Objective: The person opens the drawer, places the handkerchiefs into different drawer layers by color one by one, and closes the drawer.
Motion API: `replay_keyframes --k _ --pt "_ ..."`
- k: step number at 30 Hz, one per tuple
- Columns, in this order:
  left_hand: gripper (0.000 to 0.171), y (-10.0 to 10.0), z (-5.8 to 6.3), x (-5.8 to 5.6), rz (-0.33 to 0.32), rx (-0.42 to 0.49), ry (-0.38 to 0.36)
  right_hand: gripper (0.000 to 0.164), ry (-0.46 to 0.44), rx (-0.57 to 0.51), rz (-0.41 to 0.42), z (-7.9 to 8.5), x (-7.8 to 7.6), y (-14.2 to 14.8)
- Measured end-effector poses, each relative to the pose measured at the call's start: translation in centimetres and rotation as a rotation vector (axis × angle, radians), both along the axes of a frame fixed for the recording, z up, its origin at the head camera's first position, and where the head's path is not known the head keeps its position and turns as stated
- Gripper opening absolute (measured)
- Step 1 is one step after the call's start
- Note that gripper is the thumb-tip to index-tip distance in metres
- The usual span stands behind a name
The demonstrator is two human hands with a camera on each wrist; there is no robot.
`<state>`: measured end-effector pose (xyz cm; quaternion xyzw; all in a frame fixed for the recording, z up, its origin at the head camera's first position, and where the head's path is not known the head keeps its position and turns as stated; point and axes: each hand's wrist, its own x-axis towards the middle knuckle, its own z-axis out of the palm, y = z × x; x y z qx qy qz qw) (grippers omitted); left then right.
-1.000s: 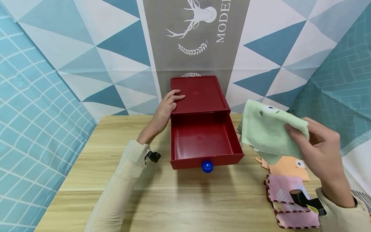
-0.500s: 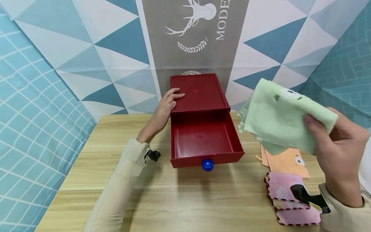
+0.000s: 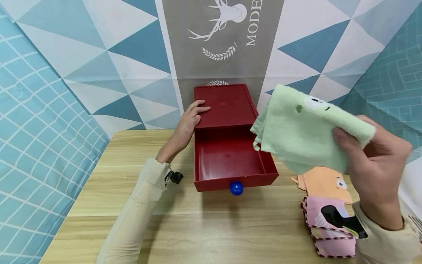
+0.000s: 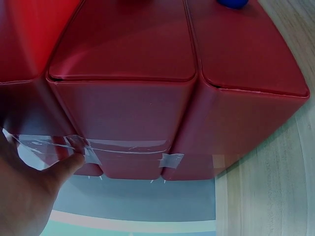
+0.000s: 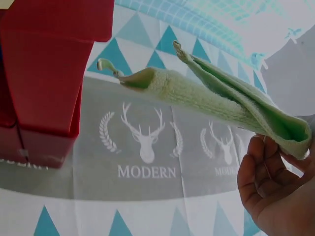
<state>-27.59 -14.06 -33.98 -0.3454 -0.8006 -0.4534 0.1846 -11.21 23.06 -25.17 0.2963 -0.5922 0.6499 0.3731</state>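
One pale wood-grain worktop (image 3: pixel 230 234): bears everything not held in the air.
Dark red plastic cabinet (image 3: pixel 227 108): stiff, smooth, probably prone to slide; its top drawer (image 3: pixel 227 161) stands pulled out.
Pale-green folded terry towel (image 3: pixel 300 128): held up to the right of the cabinet, apart from it in the right wrist view; likely light, floppy, unbreakable; best pinched through all layers at the fold.
Pink folded cloth with dark trim (image 3: pixel 324 233): on the worktop; looks thin and soft.
Orange folded cloth (image 3: pixel 323 185): just beyond it, likewise limp-looking.
Right hand (image 3: pixel 379 161): fingers and thumb pinch the towel's near end.
Left hand (image 3: pixel 188 124): fingers laid on the cabinet's left edge, gripping nothing.
Round blue knob (image 3: pixel 236 188): natural hold for the drawer.
White printed lettering (image 5: pixel 146 171): "MODERN", on the grey wall panel (image 3: pixel 227 69); no other wording legible.
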Motion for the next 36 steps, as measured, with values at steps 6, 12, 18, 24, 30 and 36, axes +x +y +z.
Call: replay_keyframes --k 6,12,18,24,30,36 --pt "0.046 0.0 -0.1 0.0 -0.003 0.012 -0.009 0.014 0.040 0.021 0.076 0.7 -0.3 -2.6" --pt "0.046 0.0 -0.2 -0.1 -0.008 0.016 -0.005 0.013 0.022 0.126 0.148 0.1 -1.4 -4.3" --pt "0.047 0.0 -0.1 0.0 -0.003 0.011 -0.010 0.017 -0.018 0.253 0.151 -0.9 -2.8 -5.4" --pt "0.048 -0.1 -0.1 -0.1 -0.006 0.016 -0.022 0.024 -0.114 0.382 0.160 -1.7 -3.5 -6.9" --pt "0.048 -0.2 -0.3 -0.1 -0.006 0.026 -0.041 0.028 -0.229 0.530 0.213 -3.0 -4.6 -8.0" --pt "0.046 -0.1 -0.3 0.0 -0.020 0.031 -0.038 0.022 -0.314 0.663 0.178 -3.9 -5.4 -8.6"
